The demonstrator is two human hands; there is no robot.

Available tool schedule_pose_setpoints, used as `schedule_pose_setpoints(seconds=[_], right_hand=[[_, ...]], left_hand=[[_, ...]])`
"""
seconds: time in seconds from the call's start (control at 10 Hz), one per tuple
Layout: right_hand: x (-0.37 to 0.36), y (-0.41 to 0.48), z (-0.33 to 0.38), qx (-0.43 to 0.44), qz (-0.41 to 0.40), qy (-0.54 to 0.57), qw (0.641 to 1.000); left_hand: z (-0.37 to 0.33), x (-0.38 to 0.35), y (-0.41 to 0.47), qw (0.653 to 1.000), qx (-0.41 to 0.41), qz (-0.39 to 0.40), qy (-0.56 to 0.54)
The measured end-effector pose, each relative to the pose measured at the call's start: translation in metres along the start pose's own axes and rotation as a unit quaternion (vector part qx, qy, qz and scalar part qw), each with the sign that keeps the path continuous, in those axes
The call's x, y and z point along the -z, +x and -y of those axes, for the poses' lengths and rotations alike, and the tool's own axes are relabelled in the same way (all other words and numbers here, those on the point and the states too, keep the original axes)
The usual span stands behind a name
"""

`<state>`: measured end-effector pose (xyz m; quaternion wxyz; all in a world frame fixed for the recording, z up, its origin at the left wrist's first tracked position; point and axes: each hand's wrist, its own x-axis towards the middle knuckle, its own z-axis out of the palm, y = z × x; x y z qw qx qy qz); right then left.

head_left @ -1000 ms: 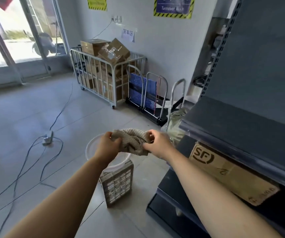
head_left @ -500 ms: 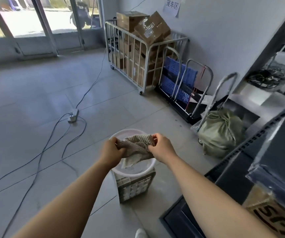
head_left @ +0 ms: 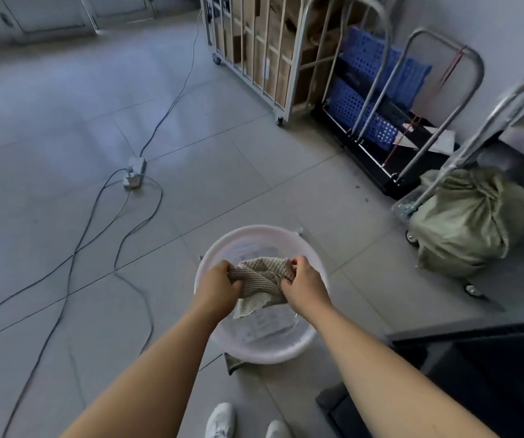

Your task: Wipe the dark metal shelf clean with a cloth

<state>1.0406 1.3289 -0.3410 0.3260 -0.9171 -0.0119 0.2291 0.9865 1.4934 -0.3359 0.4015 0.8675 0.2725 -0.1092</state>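
A beige waffle-knit cloth (head_left: 262, 281) is bunched between both hands, one corner hanging down. My left hand (head_left: 218, 287) grips its left end and my right hand (head_left: 304, 284) grips its right end. Both hold it directly over a white plastic basin (head_left: 222, 248) that rests on a small crate on the floor. The dark metal shelf (head_left: 488, 368) shows only as a corner at the lower right, apart from the hands.
A green sack (head_left: 462, 222) sits on a hand trolley (head_left: 450, 159) to the right. Blue crates (head_left: 380, 90) and a wire roll cage (head_left: 254, 52) of cardboard boxes stand at the back. Cables and a power strip (head_left: 134, 172) trail over the tiled floor at left.
The view has swung down and away from the shelf toward the floor. Both hands have carried the cloth lower, over the white basin.
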Motion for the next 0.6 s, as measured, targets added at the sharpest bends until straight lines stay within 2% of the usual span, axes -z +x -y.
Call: schedule_pose_setpoints(seconds=[0.2, 0.4, 0.5, 0.6], right_hand=[[-0.064, 0.067, -0.042, -0.019, 0.02, -0.049, 0.998], [-0.111, 0.101, -0.078, -0.03, 0.037, -0.116, 0.992], [-0.114, 0.1, -0.082, -0.026, 0.038, -0.13, 0.99], [-0.102, 0.095, -0.074, 0.004, 0.014, -0.156, 0.988]], left_hand=[[0.05, -0.053, 0.069, 0.999, 0.014, 0.027, 0.037], [0.078, -0.094, 0.104, 0.992, 0.028, 0.099, 0.078], [0.079, -0.096, 0.108, 0.986, 0.023, 0.123, 0.113], [0.071, -0.086, 0.105, 0.985, 0.004, 0.109, 0.132]])
